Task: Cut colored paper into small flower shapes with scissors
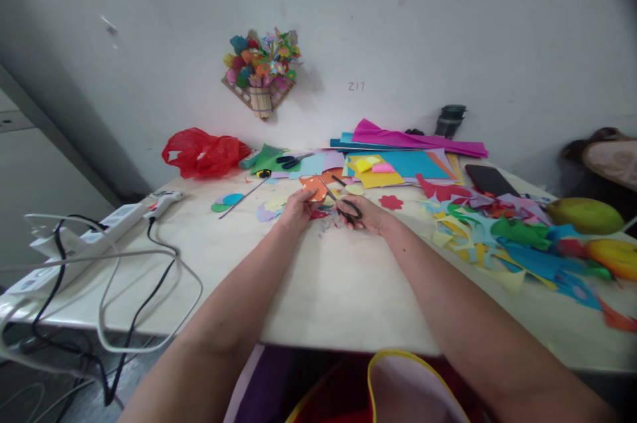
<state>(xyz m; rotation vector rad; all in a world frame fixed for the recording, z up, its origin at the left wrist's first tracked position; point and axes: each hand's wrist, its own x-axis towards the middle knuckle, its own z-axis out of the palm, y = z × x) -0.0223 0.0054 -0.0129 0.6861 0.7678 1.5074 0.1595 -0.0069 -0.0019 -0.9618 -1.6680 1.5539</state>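
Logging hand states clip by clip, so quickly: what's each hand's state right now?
Left hand: closed, holding orange paper.
Right hand: closed on black-handled scissors, blades apart.

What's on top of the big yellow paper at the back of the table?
Bright yellow bits and a pink piece lie on the big yellow paper. I can't see the part of the paper they cover.

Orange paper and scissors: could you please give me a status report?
Left hand holding orange paper. Right hand holding scissors, blades at the paper. Red paper flower lying close by, right side.
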